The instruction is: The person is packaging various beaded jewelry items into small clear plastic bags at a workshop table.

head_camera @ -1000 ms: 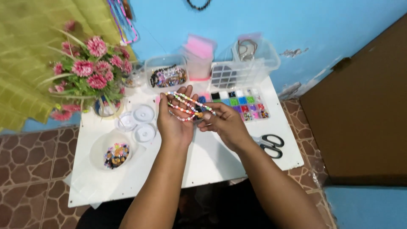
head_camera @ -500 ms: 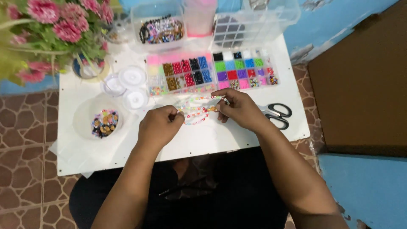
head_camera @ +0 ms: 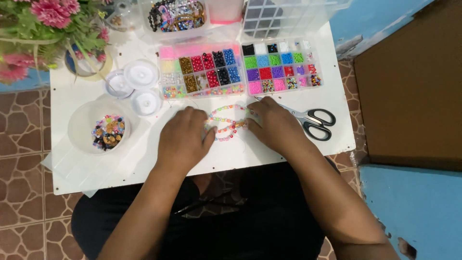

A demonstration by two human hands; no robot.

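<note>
A looped string of small coloured beads lies on the white table between my hands. My left hand rests palm down on the table, its fingertips touching the left end of the strand. My right hand lies flat on the right end, fingers pressing on the beads. Neither hand lifts the strand off the table.
Two clear compartment boxes of coloured beads sit just beyond the hands. Black-handled scissors lie right of my right hand. A round tub of mixed beads, thread spools, a flower pot and storage tubs stand left and behind.
The bead strand came down from in front of the boxes onto the table. Both hands lowered and flattened on it; the view tilted down toward the table.
</note>
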